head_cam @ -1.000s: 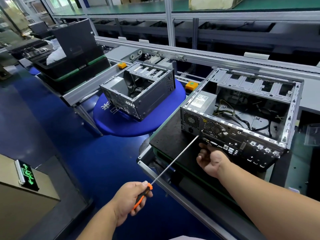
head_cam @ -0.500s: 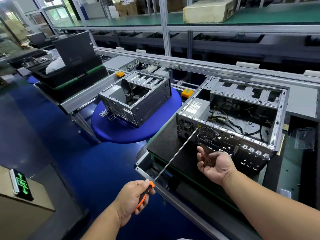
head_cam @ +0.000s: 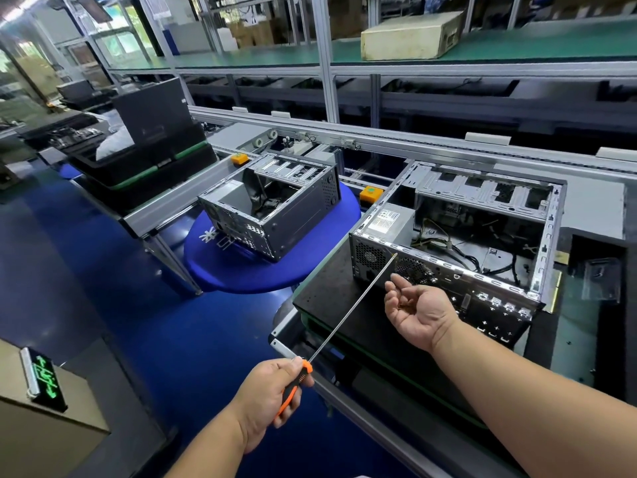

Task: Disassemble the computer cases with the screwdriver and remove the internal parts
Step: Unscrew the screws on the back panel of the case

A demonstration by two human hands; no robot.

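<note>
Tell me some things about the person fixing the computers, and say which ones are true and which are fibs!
1. The left hand holds a long screwdriver with an orange and black handle. True.
2. The right hand grips a hammer. False: it is palm up with relaxed fingers and no tool; whether something tiny lies in the palm cannot be told.
3. The open grey metal computer case on the black mat still has wires inside. True.
4. The smaller open grey computer case sits on a red square table. False: it sits on a round blue table.
5. The screwdriver tip is at the back of the nearer case. True.
</note>
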